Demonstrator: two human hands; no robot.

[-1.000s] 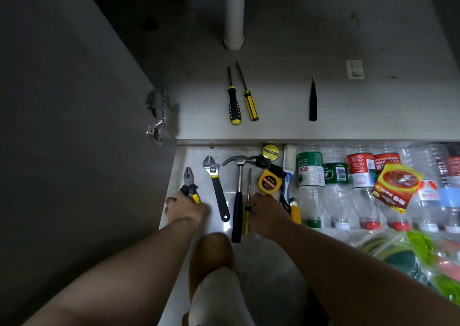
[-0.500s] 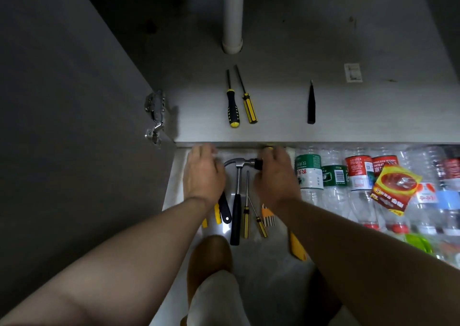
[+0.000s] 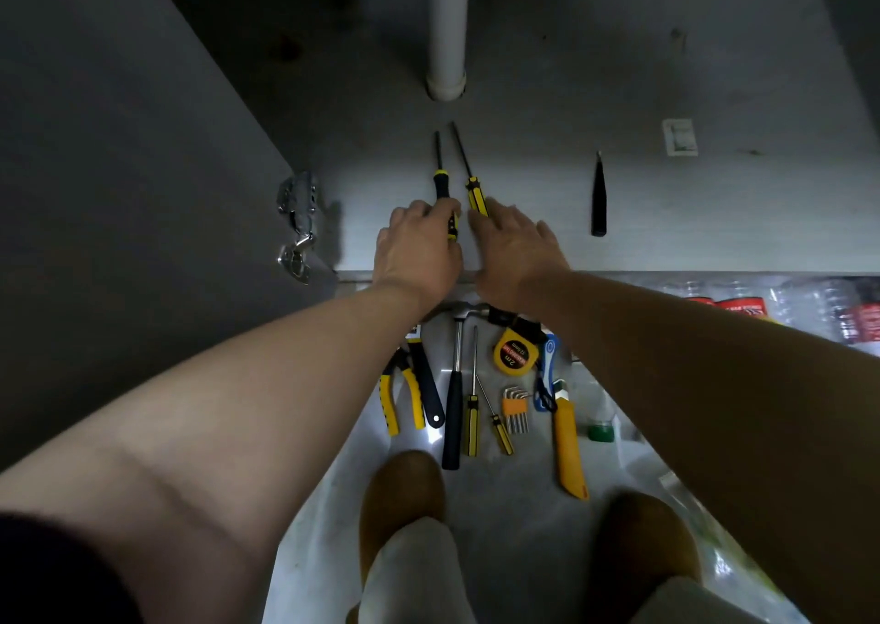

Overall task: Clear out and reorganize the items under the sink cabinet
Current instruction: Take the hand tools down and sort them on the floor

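Note:
Two screwdrivers lie side by side on the cabinet floor (image 3: 666,223) below the drain pipe (image 3: 446,28). My left hand (image 3: 416,252) curls around the handle of the black-and-yellow screwdriver (image 3: 440,180). Beside it, my right hand (image 3: 516,249) lies flat with its fingers apart, and its fingertips rest on the handle end of the yellow screwdriver (image 3: 474,190). A slim black pointed tool (image 3: 598,194) lies alone further right on the cabinet floor.
On the floor in front of the cabinet lie pliers (image 3: 400,395), a wrench (image 3: 426,385), a hammer (image 3: 455,385), two more screwdrivers (image 3: 472,404), a tape measure (image 3: 512,352), hex keys (image 3: 514,404) and a yellow knife (image 3: 569,447). Plastic bottles (image 3: 809,309) sit at right. The open door with its hinge (image 3: 297,228) is on the left.
Both hands have left the tools on the floor and moved forward into the cabinet, onto the two screwdrivers. The pliers, wrench and tape measure stay on the floor.

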